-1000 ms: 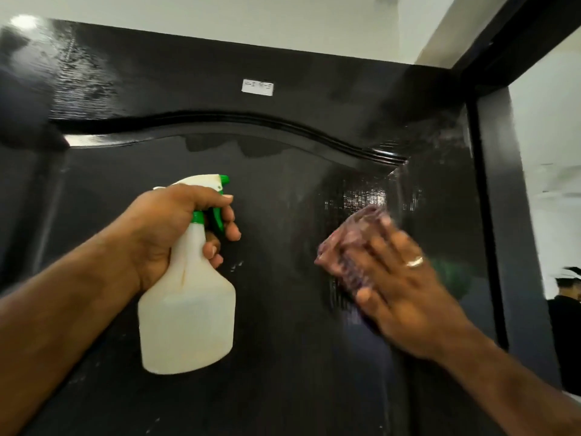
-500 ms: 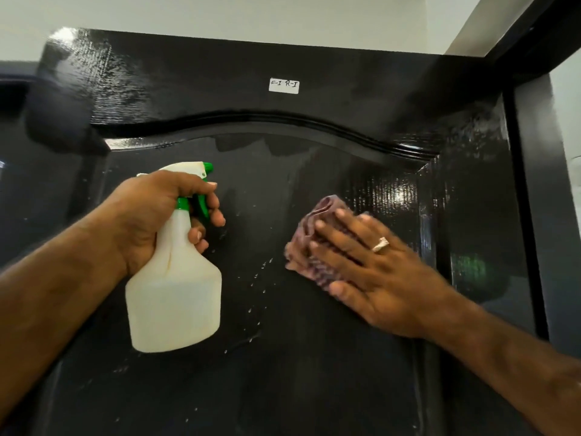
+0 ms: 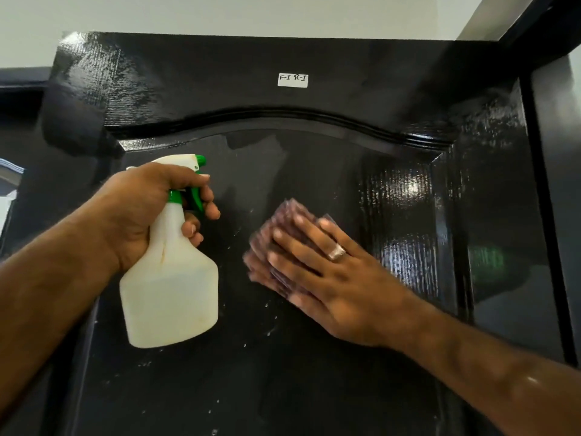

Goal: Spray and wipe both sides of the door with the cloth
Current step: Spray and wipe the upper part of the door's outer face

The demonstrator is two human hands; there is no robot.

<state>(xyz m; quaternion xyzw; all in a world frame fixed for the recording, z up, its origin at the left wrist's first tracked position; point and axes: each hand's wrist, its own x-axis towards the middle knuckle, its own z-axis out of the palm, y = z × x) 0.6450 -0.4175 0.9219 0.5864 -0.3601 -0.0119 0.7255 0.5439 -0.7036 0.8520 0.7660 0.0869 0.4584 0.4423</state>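
A glossy black door [image 3: 314, 388] with an arched raised panel fills the view, speckled with spray droplets. My left hand [image 3: 144, 212] grips the neck of a white spray bottle [image 3: 171, 291] with a green trigger, held upright in front of the door's left part. My right hand [image 3: 327, 275] lies flat with straight fingers, pressing a folded purple cloth [image 3: 283, 225] against the panel's middle. Most of the cloth is hidden under the fingers.
A small white label [image 3: 293, 80] is stuck near the door's top. The black door frame [image 3: 547, 215] runs down the right side. White wall and ceiling [image 3: 220, 14] show above the door.
My right hand has slid the cloth leftward and slightly down across the panel. The view has shifted right to left, so the door's top is more centred. The bottle stays held.
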